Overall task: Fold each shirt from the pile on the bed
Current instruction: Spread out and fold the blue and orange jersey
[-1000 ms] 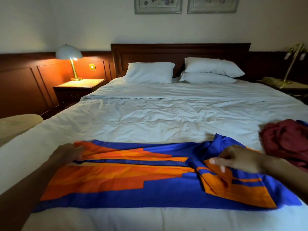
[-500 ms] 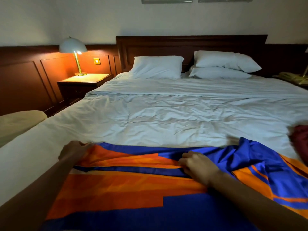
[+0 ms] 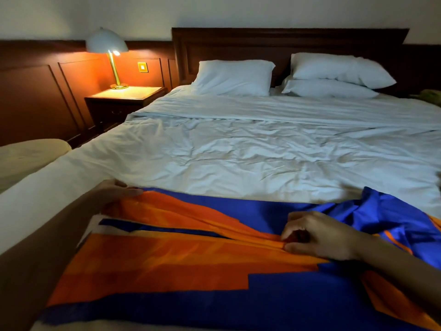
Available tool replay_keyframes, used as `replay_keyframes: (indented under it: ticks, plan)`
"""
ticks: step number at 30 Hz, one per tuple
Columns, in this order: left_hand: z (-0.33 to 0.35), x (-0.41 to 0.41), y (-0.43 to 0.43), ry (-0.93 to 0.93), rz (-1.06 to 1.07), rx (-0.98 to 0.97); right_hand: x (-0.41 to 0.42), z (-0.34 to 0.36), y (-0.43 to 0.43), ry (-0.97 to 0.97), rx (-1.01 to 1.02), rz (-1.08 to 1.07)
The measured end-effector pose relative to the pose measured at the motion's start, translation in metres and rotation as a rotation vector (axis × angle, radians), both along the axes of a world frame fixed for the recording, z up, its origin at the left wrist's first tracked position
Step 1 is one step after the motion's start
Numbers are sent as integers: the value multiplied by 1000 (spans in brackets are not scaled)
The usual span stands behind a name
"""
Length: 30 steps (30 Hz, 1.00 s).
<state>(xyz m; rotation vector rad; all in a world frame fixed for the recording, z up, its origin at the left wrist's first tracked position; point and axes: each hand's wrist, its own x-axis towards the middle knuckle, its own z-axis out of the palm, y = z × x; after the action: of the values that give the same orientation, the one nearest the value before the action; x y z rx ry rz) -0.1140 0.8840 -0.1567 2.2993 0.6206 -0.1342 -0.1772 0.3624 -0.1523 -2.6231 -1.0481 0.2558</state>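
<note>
Shirt [image 3: 191, 266], blue with orange blocks, lies spread flat across the near end of the bed [image 3: 238, 151], long side running left to right. Its right part is bunched into loose blue folds. An orange ridge of cloth runs diagonally from the far left corner toward the middle.

My right hand [image 3: 317, 235] sits on that ridge right of centre. The fingers are curled and the thumb is closed against them, pinching an orange fold. My left hand [image 3: 114, 191] is at the far left corner of the shirt, fingers fairly straight and lying over the orange edge. I cannot tell whether the thumb nips cloth underneath.

Change against half a second ago: the right hand was knuckles-up on the far blue edge near the middle. It now sits nearer me and further right, on the orange fold. The left hand has kept to the same corner. The fold between the two hands stands up more sharply.

Surroundings: the white duvet is creased. Three white pillows [image 3: 233, 77] rest against a dark wooden headboard [image 3: 286, 44]. A lit lamp [image 3: 106, 41] stands on a nightstand [image 3: 124, 96] to the left. A cream cushion [image 3: 28, 154] shows at the left edge.
</note>
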Motion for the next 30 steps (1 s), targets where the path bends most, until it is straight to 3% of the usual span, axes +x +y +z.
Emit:
replay_keyframes:
  ticks: [4, 7, 11, 15, 22, 30]
  plan:
    - [26, -18, 2, 219, -224, -85, -5, -7, 8, -57, -80, 10]
    - [38, -34, 4, 232, -283, -106, -4, -10, 11, -136, -73, 18]
    - [38, -44, 7, 201, -330, -24, -5, -8, 8, -119, -24, 22]
    - [37, -41, -8, 300, -394, 130, -14, 1, 4, -38, 33, 33]
    - [8, -24, -36, -205, 140, 23, -8, -5, 16, -146, 240, -220]
    - [-6, -19, -32, -402, 368, 105, 14, -47, 38, 121, -240, -478]
